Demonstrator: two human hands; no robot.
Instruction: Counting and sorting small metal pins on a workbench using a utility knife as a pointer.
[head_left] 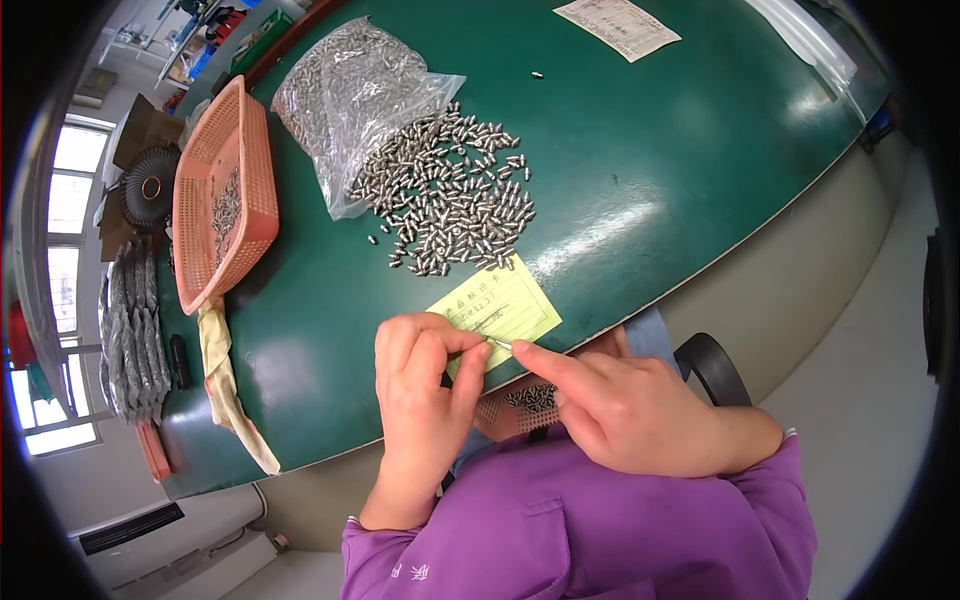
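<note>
Over a yellow-green paper card [535, 300] near the table's front edge, my two hands meet almost fingertip to fingertip. My left hand [420, 375] is closed in a pinch of thumb and forefinger; what sits between the tips is too small to make out. From the fingers of my right hand [630, 405] a thin silvery sliver [500, 343] points toward the left fingertips. The right forefinger is stretched along it, and its other end is hidden by the hand. Just beyond the card lies a loose pile of small metal pins [450, 205], rounded and grooved.
A clear plastic bag [350, 85] full of pins spills onto the green table [330, 330]. A pink basket [262, 190] with more pins stands at left, beside a cloth strip [225, 375]. Another pink basket [497, 418] sits below the edge. A printed paper [620, 25] lies far right.
</note>
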